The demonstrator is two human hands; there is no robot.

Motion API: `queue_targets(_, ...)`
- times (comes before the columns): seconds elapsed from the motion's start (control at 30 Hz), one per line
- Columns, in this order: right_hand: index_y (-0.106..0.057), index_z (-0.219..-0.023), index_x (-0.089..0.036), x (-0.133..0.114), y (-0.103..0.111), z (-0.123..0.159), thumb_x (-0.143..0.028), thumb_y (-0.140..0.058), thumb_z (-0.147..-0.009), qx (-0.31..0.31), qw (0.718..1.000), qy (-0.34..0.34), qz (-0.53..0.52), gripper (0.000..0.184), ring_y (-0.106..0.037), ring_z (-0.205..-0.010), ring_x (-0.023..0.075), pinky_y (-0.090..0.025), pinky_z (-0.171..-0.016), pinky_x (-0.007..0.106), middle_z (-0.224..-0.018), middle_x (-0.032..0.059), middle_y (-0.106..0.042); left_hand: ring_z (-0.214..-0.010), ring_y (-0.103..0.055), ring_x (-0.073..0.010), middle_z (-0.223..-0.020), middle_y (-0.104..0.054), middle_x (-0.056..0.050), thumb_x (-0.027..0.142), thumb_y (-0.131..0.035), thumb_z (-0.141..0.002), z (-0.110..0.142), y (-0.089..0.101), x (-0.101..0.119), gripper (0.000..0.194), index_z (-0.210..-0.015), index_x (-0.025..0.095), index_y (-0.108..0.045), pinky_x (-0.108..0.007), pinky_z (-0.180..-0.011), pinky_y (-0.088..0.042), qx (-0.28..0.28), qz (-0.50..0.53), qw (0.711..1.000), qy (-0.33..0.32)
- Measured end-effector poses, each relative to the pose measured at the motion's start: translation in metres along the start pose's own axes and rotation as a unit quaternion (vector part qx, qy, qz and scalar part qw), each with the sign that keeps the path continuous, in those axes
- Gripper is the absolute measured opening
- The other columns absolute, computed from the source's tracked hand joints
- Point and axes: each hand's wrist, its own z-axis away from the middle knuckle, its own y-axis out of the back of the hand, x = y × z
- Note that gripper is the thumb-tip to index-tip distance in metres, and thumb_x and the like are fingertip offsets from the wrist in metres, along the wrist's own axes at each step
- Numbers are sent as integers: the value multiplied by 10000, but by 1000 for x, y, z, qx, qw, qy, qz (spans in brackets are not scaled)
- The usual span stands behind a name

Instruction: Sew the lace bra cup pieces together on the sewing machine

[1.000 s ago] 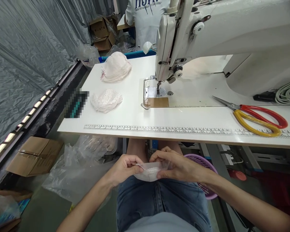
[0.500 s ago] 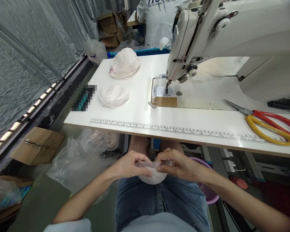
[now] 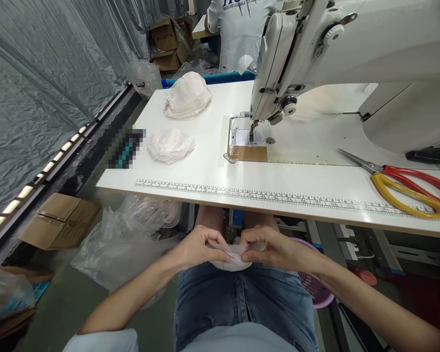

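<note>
Over my lap, below the table's front edge, I hold a cup-shaped piece of white lace fabric (image 3: 233, 264). My left hand (image 3: 202, 248) pinches its left side between thumb and fingers. On the opposite side my right hand (image 3: 270, 248) is closed on the rim in the same way. The fingers hide part of the fabric. Up on the white table (image 3: 205, 176) lies a similar white lace piece (image 3: 171, 145), with a stack of pale pink cup-shaped fabric pieces (image 3: 188, 95) behind it.
A white sewing machine (image 3: 289, 63) stands on the table's right half. Scissors with red and yellow handles (image 3: 406, 186) lie near the front right edge. A purple basket (image 3: 317, 288) is beside my right leg, plastic bags (image 3: 120, 249) at left. A co-worker (image 3: 240, 36) sits beyond.
Both hands have risen slightly with the lace fabric, and less of its underside shows. My fingers have shifted a little along the rim. The things on the table stay put.
</note>
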Motion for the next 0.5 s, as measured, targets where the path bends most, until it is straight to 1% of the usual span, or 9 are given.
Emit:
queue_targets(0.07, -634, -786, -129, -1, 2, -1, -406, -570, -848, -9, 999, -11, -28, 291, -450, -599, 110, -311, -539, 221, -659, -2, -527, -547, -555, -110, -580, -637, -17, 281, -799, -576, 1, 0, 1, 235, -672, 108, -672, -203, -545, -414, 0, -3, 1000, 7)
queue_targets(0.13, -626, -771, -128, -4, 4, -1, -402, -585, -834, -13, 999, -28, -42, 284, -452, -603, 110, -312, -537, 219, -668, 1, -530, -563, -549, -109, -623, -648, -20, 288, -803, -571, 1, -1, 4, 265, -735, 112, -692, -199, -541, -398, -15, -14, 1000, 13)
queue_targets(0.23, -620, -765, -130, -8, 5, 0, -402, -598, -819, -16, 998, -42, -49, 278, -446, -596, 106, -314, -533, 217, -651, -6, -524, -608, -554, -113, -707, -675, -34, 322, -747, -655, -1, -1, 7, 286, -863, 128, -722, -201, -561, -392, -44, -37, 998, 12)
queue_targets(0.3, -616, -763, -133, -10, 7, 1, -412, -604, -813, -15, 998, -42, -50, 283, -450, -603, 108, -321, -536, 216, -658, -4, -536, -615, -553, -111, -714, -685, -39, 339, -699, -709, -3, -1, 8, 263, -868, 132, -735, -201, -571, -393, -46, -49, 998, 9)
queue_targets(0.37, -617, -774, -134, -10, 9, 2, -430, -600, -814, -18, 998, -43, -51, 299, -442, -605, 108, -318, -538, 218, -669, -2, -541, -616, -558, -111, -704, -690, -40, 336, -695, -711, -4, -1, 9, 248, -845, 134, -744, -200, -581, -401, -43, -48, 998, 11)
queue_targets(0.43, -617, -785, -130, -10, 12, 4, -451, -570, -833, -32, 997, -44, -50, 328, -398, -578, 99, -290, -525, 220, -640, -16, -495, -626, -568, -114, -704, -693, -41, 329, -714, -687, -5, 0, 8, 246, -837, 138, -748, -202, -594, -414, -43, -34, 998, 20)
queue_targets(0.5, -610, -778, -126, -8, 15, 6, -467, -530, -859, -44, 997, -42, -47, 360, -336, -548, 88, -252, -508, 220, -600, -37, -417, -634, -572, -116, -707, -695, -45, 329, -733, -666, -4, 2, 8, 248, -825, 140, -751, -204, -601, -421, -43, -18, 998, 35)
